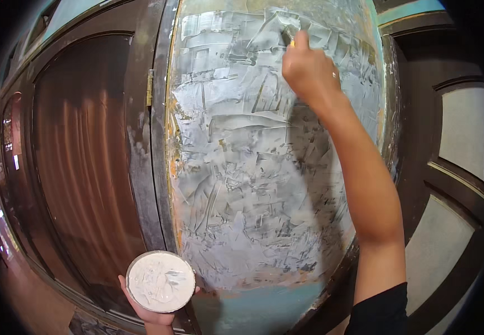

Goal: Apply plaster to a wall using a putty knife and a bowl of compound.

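Observation:
My right hand (310, 70) is raised to the upper part of a wall panel (242, 162) smeared with grey-white putty. Its fingers are closed around a putty knife (293, 42); a bit of yellow handle and a dark blade show, and the blade lies at the wall. Low on the left, my left hand (151, 317) supports a round tub (131, 287) from beneath, fingers curled up around its sides. White putty (158, 279) fills the tub nearly to the rim, its surface ridged and scraped.
Left of the panel is a dark wooden door (80, 167) with a brass hinge (150, 87) and a curtain-like surface. On the right stands a dark frame with pale panels (465, 131). Bare turquoise wall (247, 310) shows below the putty.

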The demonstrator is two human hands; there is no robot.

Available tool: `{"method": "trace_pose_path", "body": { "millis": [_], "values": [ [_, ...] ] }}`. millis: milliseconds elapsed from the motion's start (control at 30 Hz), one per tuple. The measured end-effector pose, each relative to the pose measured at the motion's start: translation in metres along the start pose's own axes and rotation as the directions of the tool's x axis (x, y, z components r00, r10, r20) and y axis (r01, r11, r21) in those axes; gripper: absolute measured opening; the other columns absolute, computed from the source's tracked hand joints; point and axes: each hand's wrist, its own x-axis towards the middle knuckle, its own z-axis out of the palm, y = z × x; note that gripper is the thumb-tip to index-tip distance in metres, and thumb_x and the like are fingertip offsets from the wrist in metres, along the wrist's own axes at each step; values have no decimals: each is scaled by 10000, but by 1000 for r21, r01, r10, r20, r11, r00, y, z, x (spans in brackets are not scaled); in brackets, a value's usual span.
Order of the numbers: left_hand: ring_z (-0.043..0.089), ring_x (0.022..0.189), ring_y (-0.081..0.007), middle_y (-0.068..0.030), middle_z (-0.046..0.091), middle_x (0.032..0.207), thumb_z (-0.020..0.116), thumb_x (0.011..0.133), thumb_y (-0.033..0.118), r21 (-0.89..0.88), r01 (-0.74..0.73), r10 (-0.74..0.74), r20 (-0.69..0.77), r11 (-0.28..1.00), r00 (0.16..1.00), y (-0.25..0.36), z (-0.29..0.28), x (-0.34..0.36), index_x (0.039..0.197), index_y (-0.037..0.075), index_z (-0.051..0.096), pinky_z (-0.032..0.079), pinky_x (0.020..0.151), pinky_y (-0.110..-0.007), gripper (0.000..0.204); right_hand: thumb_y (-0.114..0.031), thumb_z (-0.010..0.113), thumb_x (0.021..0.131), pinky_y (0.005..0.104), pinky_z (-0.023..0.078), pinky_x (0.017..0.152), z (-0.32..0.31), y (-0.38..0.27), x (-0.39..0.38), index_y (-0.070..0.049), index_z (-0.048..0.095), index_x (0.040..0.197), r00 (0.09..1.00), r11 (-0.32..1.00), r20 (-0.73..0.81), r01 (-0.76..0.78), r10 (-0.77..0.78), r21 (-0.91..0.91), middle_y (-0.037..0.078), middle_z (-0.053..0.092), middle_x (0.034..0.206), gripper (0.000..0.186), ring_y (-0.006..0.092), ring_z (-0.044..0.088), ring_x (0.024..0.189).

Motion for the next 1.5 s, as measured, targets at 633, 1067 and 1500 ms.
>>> {"method": "trace_pose_path", "body": {
  "millis": [633, 1067, 1500],
  "values": [
    [510, 1287, -573, -185, 495, 1536, 390, 922, 814, -158, 60, -78, -111, 986, 991, 12, 0, 4, 1544, 170, 444, 398, 869, -887, 897, -112, 554, 913, 418, 518, 417, 15, -19, -194, 52, 547, 1247, 928, 945, 298, 281, -224, -165, 113, 660, 609, 372, 263, 674, 489],
    [525, 1265, -563, -170, 515, 1517, 400, 921, 814, -162, 27, -53, -154, 986, 987, 6, -10, 7, 1538, 178, 449, 423, 840, -876, 887, -308, 413, 1051, 661, 504, 840, -10, 137, 16, -77, 457, 1235, 990, 981, -82, -128, 117, -144, 361, 691, 921, 298, 559, 676, 925],
    [512, 1328, -482, -119, 510, 1533, 388, 923, 812, 43, 115, -115, -13, 992, 993, -31, -11, 18, 1530, 178, 470, 407, 907, -863, 882, -218, 527, 972, 636, 514, 603, 4, 45, -136, -76, 465, 1139, 967, 993, 248, 84, -60, -88, 249, 652, 638, 228, 508, 644, 600]
  ]
}}
